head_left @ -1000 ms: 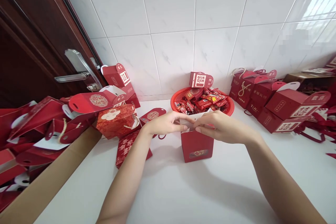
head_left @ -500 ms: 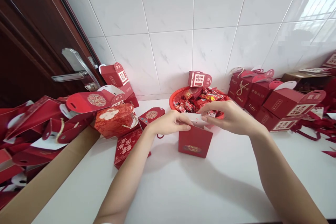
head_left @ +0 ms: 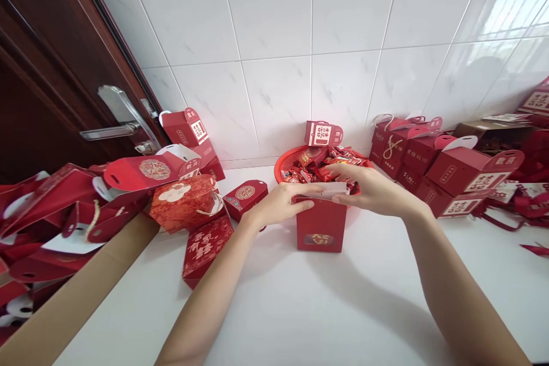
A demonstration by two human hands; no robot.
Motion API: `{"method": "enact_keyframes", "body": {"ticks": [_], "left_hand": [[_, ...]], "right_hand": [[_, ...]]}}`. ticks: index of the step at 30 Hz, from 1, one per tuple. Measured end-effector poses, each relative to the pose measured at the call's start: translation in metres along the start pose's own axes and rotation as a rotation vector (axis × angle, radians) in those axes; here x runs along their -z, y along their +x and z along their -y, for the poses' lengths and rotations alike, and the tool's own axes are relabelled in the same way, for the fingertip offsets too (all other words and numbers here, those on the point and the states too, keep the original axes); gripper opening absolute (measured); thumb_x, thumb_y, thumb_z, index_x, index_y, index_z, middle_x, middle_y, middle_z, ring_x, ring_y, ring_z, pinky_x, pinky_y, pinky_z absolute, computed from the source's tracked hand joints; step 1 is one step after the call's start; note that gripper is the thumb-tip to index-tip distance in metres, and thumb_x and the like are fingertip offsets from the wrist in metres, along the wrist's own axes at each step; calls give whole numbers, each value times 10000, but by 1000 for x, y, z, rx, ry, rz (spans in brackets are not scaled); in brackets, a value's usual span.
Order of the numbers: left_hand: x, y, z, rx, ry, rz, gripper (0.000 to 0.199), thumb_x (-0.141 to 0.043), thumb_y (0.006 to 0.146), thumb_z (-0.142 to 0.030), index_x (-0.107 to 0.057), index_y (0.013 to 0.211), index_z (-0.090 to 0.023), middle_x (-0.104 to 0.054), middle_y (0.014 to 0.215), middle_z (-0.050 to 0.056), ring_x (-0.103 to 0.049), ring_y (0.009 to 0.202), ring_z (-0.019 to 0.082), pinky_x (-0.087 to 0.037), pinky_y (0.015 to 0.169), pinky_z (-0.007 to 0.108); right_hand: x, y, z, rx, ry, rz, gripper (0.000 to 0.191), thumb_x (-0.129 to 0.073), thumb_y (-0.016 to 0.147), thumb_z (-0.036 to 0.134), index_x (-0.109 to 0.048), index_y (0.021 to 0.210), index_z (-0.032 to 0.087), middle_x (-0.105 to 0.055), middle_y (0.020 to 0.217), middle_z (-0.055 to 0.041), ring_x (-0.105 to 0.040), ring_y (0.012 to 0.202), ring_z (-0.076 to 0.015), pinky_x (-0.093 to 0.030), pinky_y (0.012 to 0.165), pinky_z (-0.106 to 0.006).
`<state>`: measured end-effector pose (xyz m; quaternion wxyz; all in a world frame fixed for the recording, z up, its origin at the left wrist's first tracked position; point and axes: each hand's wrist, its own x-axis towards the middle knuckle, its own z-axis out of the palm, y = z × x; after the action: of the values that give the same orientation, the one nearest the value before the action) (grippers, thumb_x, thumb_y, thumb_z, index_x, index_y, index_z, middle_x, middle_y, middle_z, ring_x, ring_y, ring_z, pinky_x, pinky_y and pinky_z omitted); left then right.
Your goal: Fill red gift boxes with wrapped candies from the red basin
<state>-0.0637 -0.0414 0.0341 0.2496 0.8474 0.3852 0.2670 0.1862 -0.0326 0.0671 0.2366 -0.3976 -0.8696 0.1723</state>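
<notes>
A red box [head_left: 321, 222] with a small oval window low on its front stands upright on the white table. My left hand [head_left: 285, 203] pinches the box's top left edge between thumb and fingers. At the top right edge, my right hand [head_left: 360, 189] grips the box, fingers over the back and thumb near the front. Between the hands shows a pale flap [head_left: 328, 189] at the box's top. Right behind it sits a red basket [head_left: 281, 163] of wrapped sweets, with a small red box [head_left: 321, 134] at its back.
Finished-looking red boxes [head_left: 465, 168] are stacked at the right. On the left lie a floral box [head_left: 184, 200], a dark red box [head_left: 206, 246] and a cardboard carton [head_left: 90, 280] of flattened boxes. A door handle [head_left: 111, 130] juts out at the left.
The red box has turned to face me more squarely. Its top flap now lies lower and flatter between my hands. The whole view has shifted slightly.
</notes>
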Motion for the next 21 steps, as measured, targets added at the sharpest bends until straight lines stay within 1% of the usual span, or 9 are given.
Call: {"method": "enact_keyframes", "body": {"ticks": [2,3,4,6,9,12,14,17,21], "left_hand": [[-1,-1,0,-15,25,-37,578,-608,924,-316,-480,1487,-340,-549,1503,-6,-565,1334,225,-458,1095,335],[-2,-1,0,-10,46,-68,629,-613,921,-316,-421,1519,-359,-514,1533,-10,-557,1343,226,-458,1096,339],[-2,-2,-1,-4,65,-104,642,-617,918,-316,-408,1523,-364,-513,1534,-9,-566,1331,226,-466,1086,340],[-2,-3,-4,-6,84,-182,561,-620,918,-327,-489,1464,-337,-586,1467,5,-601,1277,222,-490,1050,327],[0,-5,-11,-41,65,-342,356,-613,926,-350,-639,1272,-270,-714,1259,26,-676,1108,196,-526,963,294],[3,-8,-20,-65,-2,-498,218,-603,923,-372,-691,1058,-225,-754,1062,33,-701,935,174,-557,831,266],[4,-9,-24,-68,-42,-552,197,-600,916,-384,-688,939,-209,-756,976,38,-699,898,174,-562,764,253],[5,-9,-28,-63,-56,-582,209,-600,906,-395,-689,870,-209,-755,926,39,-697,889,176,-561,710,241],[7,-10,-30,-101,-96,-565,156,-610,885,-323,-702,838,-206,-756,898,40,-695,875,174,-552,688,237]], "right_hand": [[-1,3,-4,-56,-10,100,542,-660,834,373,-594,1355,235,-713,1186,-101,-681,980,-286,-550,764,-386],[-1,4,-5,-61,-2,146,492,-654,839,368,-626,1312,232,-730,1113,-90,-683,922,-271,-543,735,-372],[-2,5,-6,-49,16,180,430,-646,850,376,-661,1255,231,-737,1050,-78,-679,879,-257,-535,714,-359],[-1,6,-7,3,74,196,346,-629,876,424,-711,1147,225,-734,968,-61,-664,822,-232,-525,688,-338],[2,4,-3,53,184,128,415,-576,921,524,-721,1125,193,-716,875,-54,-642,756,-203,-512,650,-312],[5,0,4,94,328,33,498,-516,959,567,-700,1197,170,-724,963,-79,-661,847,-212,-529,706,-313],[6,-2,8,113,429,-11,524,-455,990,572,-678,1252,177,-724,1064,-95,-672,944,-229,-545,782,-337],[5,-2,10,106,507,-35,530,-420,1007,569,-671,1281,192,-733,1061,-94,-686,944,-229,-563,790,-351],[2,-2,9,110,591,-11,438,-599,937,515,-712,1186,172,-750,1013,-87,-709,915,-228,-584,738,-325]]}}
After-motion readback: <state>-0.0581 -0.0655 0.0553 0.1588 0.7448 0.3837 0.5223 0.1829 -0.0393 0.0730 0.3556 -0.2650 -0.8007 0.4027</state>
